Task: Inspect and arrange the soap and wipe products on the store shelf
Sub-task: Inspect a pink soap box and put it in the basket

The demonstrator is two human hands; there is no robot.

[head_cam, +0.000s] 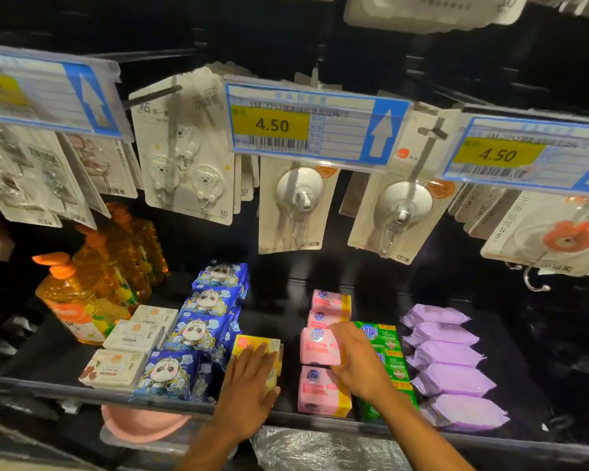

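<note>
Here, on the shelf (48, 390): a yellow soap box (256, 345) is pressed by the flat left hand (249, 385). At its 3 o'clock, a pink soap pack (317, 348) is gripped by the right hand (357, 362). Purple wipe packs (451, 379) are ranged further toward 3 o'clock.

I have both arms reaching forward and up from the bottom of the view, sleeves bare. My left forearm (215, 443) rises near the middle, and my left hand (249, 385) lies palm down with its fingers (252, 360) straight and close together, resting flat on a yellow soap box (252, 343); the thumb sits out to the right. My right forearm (419, 433) comes in on a slant from the lower right. My right hand (359, 363) is turned leftward, fingers curled over the right end of a pink soap pack (317, 346), thumb below, gripping it. The two hands are near each other but apart.
</note>
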